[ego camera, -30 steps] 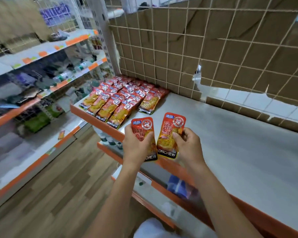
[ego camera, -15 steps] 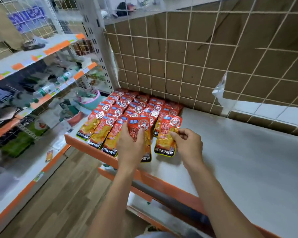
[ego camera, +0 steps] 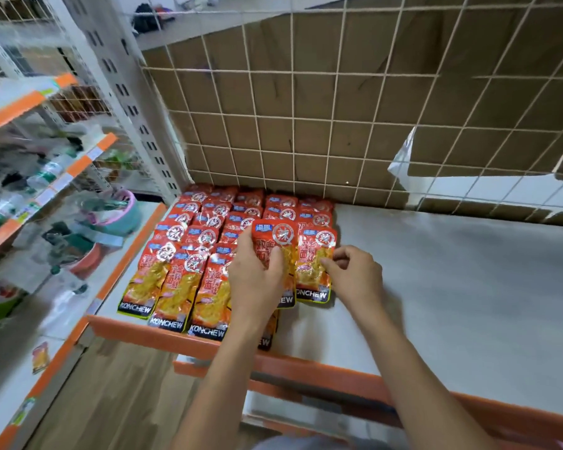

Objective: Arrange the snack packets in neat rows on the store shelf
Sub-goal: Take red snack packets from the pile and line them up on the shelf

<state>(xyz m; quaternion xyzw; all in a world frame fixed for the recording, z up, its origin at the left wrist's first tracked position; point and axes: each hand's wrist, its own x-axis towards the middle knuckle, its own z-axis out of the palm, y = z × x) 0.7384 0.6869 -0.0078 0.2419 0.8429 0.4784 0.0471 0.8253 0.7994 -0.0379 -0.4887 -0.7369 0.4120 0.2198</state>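
Left grip (ego camera: pixel 257 280) is curled round a red snack packet (ego camera: pixel 275 251), held over the right part of the arranged rows (ego camera: pixel 205 235). A second packet (ego camera: pixel 316 264), apparently flat on the shelf (ego camera: pixel 436 287) just right of it, is pinched at its right edge by the right grip (ego camera: pixel 355 277). Both long axes run near-to-far. The held packet's slot is judged directly beneath the left grip.

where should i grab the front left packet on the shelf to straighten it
Probably the lower left corner, at the dark KONCHEW band, coming from the front left. The front left packet lies flat on the shelf with its left and bottom edges free, while its right side meets the next packet, which leaves no room for fingers there.
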